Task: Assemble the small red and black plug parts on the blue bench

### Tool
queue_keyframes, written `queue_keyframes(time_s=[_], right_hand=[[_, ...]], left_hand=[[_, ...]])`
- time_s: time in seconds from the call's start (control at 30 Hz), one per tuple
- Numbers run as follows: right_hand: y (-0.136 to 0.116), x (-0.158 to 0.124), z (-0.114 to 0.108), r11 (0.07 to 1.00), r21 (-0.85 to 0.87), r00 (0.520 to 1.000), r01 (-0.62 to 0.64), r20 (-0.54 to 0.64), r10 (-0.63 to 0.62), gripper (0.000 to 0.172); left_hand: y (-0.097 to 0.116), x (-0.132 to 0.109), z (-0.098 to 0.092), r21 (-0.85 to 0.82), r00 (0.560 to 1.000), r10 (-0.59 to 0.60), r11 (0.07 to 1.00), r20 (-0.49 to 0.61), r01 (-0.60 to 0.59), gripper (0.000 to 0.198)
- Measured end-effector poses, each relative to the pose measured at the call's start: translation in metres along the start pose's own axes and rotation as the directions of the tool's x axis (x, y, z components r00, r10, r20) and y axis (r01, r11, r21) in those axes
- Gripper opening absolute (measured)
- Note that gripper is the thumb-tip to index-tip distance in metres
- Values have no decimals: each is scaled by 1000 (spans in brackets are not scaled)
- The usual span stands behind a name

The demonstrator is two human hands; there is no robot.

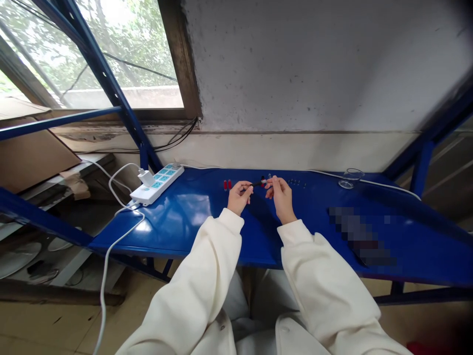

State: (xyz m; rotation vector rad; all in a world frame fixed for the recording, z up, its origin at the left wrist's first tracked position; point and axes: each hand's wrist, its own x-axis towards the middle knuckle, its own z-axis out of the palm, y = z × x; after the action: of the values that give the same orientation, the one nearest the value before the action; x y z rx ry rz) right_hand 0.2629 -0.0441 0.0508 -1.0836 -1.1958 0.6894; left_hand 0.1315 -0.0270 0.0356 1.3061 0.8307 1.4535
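Above the blue tabletop, my left hand pinches one end of a thin black rod-like piece. My right hand is closed at the piece's other end, with a small light-coloured tip between its fingers; the exact part it grips is too small to make out. Two small red pieces stand left of my left hand. Behind my hands are small dark and clear parts, partly hidden. Several tiny pieces lie right of my right hand.
A white power strip with a plug and cables is at the left. A clear glass lies near the back right, beside a white cable. A blurred dark object lies at the right. Blue frame posts flank the table.
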Motion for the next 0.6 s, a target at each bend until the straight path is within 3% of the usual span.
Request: queue_keyframes(time_s=[0.23,0.6], right_hand=[[1,-4,-3,925,-368,993,94,-27,-112,43],[5,-5,-3,904,-419,996,85,30,-80,44]], left_hand=[[1,-2,0,47,999,-11,999,50,9,27],[1,-3,0,81,995,2,997,96,-10,27]])
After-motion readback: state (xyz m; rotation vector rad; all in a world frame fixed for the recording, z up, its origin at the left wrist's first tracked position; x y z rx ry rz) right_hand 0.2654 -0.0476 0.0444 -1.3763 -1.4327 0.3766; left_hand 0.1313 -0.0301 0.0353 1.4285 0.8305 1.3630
